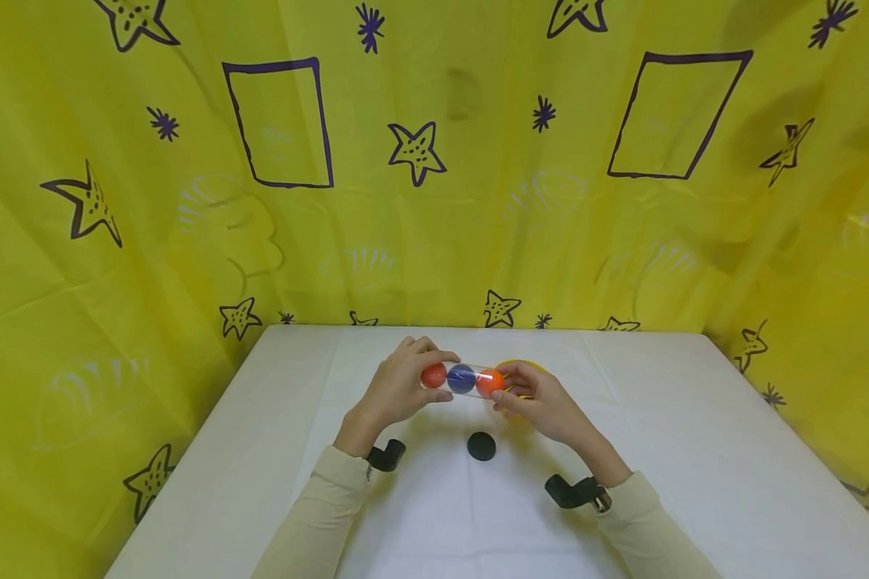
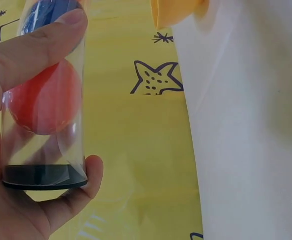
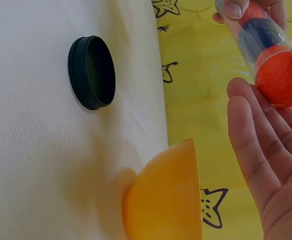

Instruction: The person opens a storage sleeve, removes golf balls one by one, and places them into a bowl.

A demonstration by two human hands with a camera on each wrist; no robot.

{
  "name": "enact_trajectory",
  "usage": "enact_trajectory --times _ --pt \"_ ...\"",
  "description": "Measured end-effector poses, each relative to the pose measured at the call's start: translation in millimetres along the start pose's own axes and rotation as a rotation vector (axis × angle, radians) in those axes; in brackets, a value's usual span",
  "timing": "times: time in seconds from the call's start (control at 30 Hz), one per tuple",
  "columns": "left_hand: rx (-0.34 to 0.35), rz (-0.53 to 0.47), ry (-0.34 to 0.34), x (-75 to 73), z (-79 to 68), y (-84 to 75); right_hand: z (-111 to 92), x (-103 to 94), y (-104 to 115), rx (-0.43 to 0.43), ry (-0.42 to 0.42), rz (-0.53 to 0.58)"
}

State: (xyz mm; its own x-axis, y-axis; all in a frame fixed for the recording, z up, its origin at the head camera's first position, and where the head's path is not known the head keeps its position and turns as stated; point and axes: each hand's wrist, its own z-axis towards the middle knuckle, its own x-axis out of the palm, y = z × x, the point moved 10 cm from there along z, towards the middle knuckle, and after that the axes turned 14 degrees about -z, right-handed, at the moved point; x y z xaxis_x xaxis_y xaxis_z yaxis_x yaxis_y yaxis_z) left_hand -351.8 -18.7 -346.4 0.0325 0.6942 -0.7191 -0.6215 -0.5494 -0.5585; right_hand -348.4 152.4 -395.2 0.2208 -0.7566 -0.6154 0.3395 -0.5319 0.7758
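L grip (image 1: pixel 398 382) is wrapped round the clear tube (image 2: pixel 43 150), held over the worktop's (image 1: pixel 275 434) far half, red ball (image 1: pixel 434 375) & blue ball (image 1: pixel 461 378) inside; tipping its R end down could spill both. Orange ball (image 1: pixel 488 383) is at that end, prob. part out, pinched by R grip (image 1: pixel 539 402); a slip could drop it past the black lid (image 1: pixel 481 446) toward the near edge, or off the yellow bowl's (image 3: pixel 163 195) rim.

You have diffuse light: glare on the clear tube (image 2: pixel 74 145), soft shadows on the tabletop (image 1: pixel 434 498) beneath it.
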Motion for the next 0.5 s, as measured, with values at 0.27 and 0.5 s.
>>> enact_trajectory --times 0.27,0.5 --pt "0.012 0.029 -0.007 -0.9 -0.2 -0.6 0.3 -0.5 -3.4 0.0 0.005 -0.008" --pt "0.019 0.023 -0.029 -2.4 0.2 3.4 2.7 2.6 -6.9 -0.03 0.033 0.039"
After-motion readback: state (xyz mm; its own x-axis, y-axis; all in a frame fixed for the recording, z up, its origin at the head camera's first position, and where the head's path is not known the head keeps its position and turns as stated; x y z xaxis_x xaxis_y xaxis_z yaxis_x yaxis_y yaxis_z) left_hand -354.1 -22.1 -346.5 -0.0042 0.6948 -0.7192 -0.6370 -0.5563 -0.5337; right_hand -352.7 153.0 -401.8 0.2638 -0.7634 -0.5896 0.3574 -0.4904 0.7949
